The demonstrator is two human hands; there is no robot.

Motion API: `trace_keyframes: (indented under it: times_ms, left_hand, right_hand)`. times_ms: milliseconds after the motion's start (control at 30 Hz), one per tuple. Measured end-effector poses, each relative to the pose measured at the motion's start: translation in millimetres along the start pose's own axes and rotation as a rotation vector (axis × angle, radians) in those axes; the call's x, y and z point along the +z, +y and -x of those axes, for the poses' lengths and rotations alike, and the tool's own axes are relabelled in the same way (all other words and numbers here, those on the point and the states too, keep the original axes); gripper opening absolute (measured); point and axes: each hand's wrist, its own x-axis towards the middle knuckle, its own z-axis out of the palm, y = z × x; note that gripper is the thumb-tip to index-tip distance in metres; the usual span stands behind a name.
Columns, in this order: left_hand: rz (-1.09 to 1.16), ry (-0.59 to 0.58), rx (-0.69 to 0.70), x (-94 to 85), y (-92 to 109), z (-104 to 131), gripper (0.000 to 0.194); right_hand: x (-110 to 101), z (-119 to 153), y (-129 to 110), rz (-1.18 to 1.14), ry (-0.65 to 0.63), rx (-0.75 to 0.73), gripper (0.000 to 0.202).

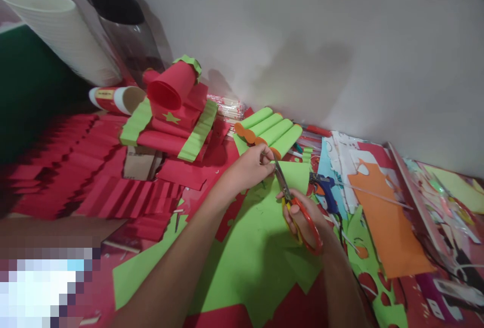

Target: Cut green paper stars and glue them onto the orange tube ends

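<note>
My right hand (302, 214) is wrapped round the red and yellow handles of the scissors (283, 180), whose blades point up and left. At the blade tips my left hand (254, 165) has its fingers pinched together; what lies between them is too small to make out. Both hands are above green paper (242, 247) spread over the table. Just behind my left hand lies a row of green paper rolls (270, 128) with orange round ends.
A red and green paper model (170, 116) stands at the left, beside pleated red paper (75, 166). Behind it are stacked white cups (56, 35) and a bottle (128, 35). To the right lie a blue glue gun (328, 192) and orange paper (389, 222).
</note>
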Motion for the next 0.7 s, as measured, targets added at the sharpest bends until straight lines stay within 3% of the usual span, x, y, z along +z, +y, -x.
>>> trace_keyframes:
  times_ms: [167,700]
  left_hand:
    - [0.014,0.013,-0.043,0.8,5.0,1.1,0.010]
    - [-0.013,0.026,0.042,-0.2,1.2,-1.3,0.003]
  right_hand:
    - [4.1,0.7,1.5,-0.016,0.078,-0.026,0.056]
    - [-4.1,1.1,1.9,-0.006,-0.028,-0.031,0.057]
